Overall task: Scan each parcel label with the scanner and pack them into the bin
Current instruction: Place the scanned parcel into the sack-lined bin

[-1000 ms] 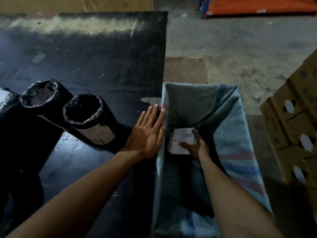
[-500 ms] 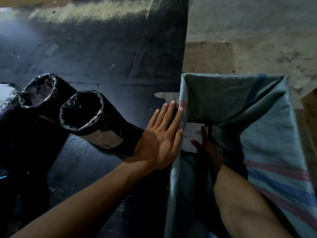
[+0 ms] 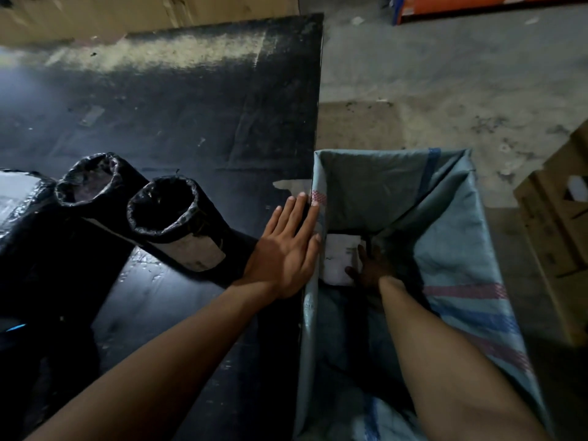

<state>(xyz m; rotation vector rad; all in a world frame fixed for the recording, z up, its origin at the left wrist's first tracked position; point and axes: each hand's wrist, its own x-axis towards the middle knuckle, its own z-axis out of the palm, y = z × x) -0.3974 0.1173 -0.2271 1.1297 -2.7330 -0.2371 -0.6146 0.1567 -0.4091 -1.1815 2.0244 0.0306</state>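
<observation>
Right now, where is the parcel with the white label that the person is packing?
In the head view, the parcel sits down inside the sack-lined bin right of the black table, under the right hand, just past the left hand at the bin's edge.

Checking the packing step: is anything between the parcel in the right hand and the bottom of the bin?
Nothing visible blocks it. The right hand already holds the white-labelled parcel deep inside the open bin; what lies beneath is too dark to tell. The left hand rests flat on the table beside the rim.
</observation>
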